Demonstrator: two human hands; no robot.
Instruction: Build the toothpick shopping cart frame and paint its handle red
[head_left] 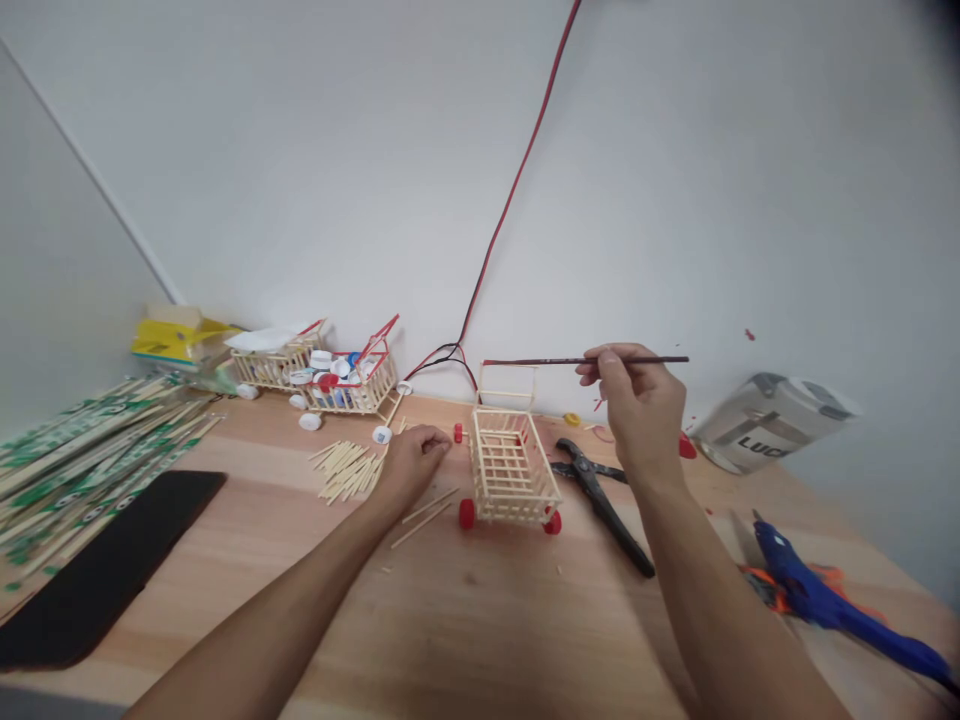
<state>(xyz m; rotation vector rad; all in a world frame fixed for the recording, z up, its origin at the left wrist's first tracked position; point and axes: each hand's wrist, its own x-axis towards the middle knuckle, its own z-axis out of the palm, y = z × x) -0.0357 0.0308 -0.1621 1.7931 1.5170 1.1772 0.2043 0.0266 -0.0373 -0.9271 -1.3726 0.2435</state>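
A small cart of wooden sticks [512, 472] with red wheels stands in the middle of the wooden table [480, 620]. My right hand [637, 405] is raised above and to the right of it, pinching a thin dark paintbrush [540, 361] that lies level, its tip pointing left over the cart's handle. My left hand [412, 460] rests on the table just left of the cart, fingers curled, beside a small red cap [457, 432] and a pile of loose sticks [346, 468]. Whether it holds anything is hidden.
Black pliers [600, 495] lie right of the cart. A blue glue gun [832, 605] lies at the right edge, a tipped silver tin [765, 420] behind it. Two finished stick carts [330, 375] with bottle caps stand at the back left. Wrapped chopsticks [82, 450] and a black pad [97, 570] lie left.
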